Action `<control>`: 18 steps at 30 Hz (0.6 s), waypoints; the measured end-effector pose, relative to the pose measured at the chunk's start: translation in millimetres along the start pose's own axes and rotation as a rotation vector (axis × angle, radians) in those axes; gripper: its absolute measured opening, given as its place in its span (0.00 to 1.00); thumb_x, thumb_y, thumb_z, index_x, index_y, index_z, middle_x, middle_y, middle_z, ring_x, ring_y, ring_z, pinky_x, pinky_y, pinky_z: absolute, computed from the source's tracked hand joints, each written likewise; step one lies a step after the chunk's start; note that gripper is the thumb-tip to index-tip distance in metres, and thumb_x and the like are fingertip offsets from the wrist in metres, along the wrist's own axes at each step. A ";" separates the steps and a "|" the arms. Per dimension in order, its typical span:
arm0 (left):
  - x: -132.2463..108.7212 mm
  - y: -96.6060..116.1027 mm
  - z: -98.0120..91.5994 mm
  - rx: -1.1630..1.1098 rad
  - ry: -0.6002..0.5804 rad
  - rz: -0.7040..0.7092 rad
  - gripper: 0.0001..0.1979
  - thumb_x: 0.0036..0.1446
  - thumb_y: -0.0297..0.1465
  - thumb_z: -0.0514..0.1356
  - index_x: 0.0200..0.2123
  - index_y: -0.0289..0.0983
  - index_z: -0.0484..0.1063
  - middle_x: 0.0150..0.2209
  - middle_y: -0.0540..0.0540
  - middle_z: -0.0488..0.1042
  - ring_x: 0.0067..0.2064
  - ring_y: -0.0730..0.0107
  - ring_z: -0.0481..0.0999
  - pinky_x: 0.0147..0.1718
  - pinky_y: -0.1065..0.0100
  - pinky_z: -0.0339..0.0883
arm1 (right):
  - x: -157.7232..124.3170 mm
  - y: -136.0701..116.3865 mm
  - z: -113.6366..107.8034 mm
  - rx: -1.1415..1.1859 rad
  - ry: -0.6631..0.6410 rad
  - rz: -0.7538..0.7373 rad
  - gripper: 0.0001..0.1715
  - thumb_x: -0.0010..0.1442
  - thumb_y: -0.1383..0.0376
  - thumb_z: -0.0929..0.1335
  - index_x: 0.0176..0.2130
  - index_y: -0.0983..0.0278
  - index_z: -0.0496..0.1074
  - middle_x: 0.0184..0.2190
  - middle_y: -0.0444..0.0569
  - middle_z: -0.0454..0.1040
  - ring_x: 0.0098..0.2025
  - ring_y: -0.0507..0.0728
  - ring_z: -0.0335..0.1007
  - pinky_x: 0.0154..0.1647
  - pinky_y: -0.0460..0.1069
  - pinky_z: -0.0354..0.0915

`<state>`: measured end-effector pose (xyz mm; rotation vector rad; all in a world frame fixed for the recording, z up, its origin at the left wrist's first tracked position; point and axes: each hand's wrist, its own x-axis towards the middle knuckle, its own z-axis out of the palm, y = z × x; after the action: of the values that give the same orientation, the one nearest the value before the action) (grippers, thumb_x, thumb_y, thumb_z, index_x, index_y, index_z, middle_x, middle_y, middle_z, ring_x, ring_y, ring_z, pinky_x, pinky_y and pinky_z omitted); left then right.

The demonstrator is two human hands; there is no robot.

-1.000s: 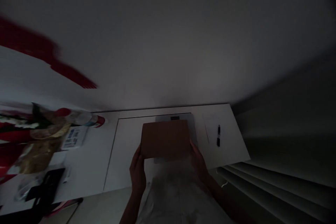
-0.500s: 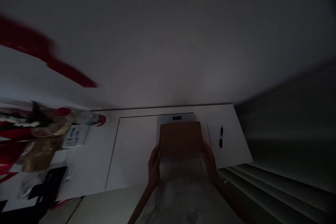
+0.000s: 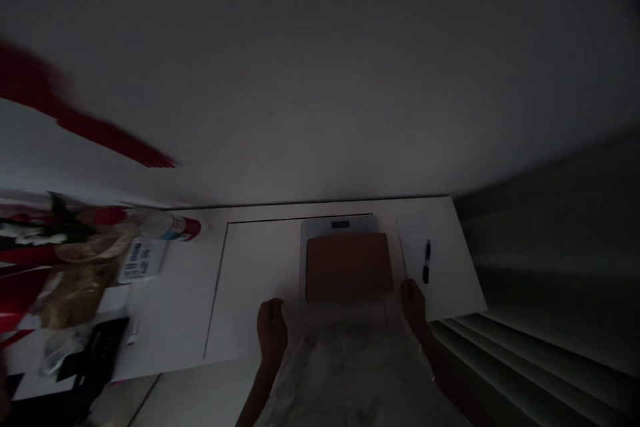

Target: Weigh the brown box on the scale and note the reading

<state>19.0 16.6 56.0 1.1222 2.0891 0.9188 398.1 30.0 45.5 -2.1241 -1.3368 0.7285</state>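
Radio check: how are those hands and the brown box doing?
Left hand apart from the brown box; right hand apart too, near the pen. Box resting on the scale. Nothing seen on top; display uncovered.

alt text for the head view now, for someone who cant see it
A brown box sits on a flat grey device on a white table, with a person's left hand and right hand off it on either side. A black pen lies farther right.

The brown rectangular cardboard box (image 3: 349, 268) lies on the flat grey scale (image 3: 314, 227), toward the white worktop's (image 3: 173, 320) back edge; the slim black pen (image 3: 427, 261) lies between box and right edge.
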 end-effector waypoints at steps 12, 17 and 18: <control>-8.5 -63.3 8.6 0.636 -0.130 0.240 0.12 0.57 0.32 0.47 0.31 0.37 0.70 0.33 0.40 0.71 0.36 0.58 0.66 0.40 0.57 0.59 | 3.2 18.5 6.4 -0.555 -0.221 -0.100 0.19 0.62 0.58 0.59 0.29 0.63 0.73 0.28 0.50 0.74 0.31 0.55 0.67 0.30 0.47 0.52; -10.8 -66.8 9.1 0.649 -0.121 0.236 0.12 0.58 0.32 0.47 0.28 0.38 0.69 0.30 0.42 0.69 0.35 0.59 0.65 0.39 0.58 0.57 | 4.0 17.4 5.0 -0.578 -0.245 -0.074 0.20 0.62 0.58 0.59 0.29 0.64 0.74 0.29 0.51 0.75 0.32 0.55 0.66 0.29 0.47 0.50; -11.4 -66.6 9.1 0.654 -0.123 0.238 0.12 0.58 0.32 0.47 0.28 0.38 0.68 0.30 0.42 0.69 0.35 0.59 0.65 0.39 0.58 0.57 | 4.0 17.1 4.9 -0.580 -0.245 -0.069 0.20 0.62 0.59 0.59 0.29 0.64 0.74 0.29 0.51 0.75 0.32 0.55 0.66 0.29 0.47 0.50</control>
<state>0.7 -17.7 0.0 1.7314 2.2434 0.2346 407.1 27.9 29.8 -2.4623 -1.9302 0.6411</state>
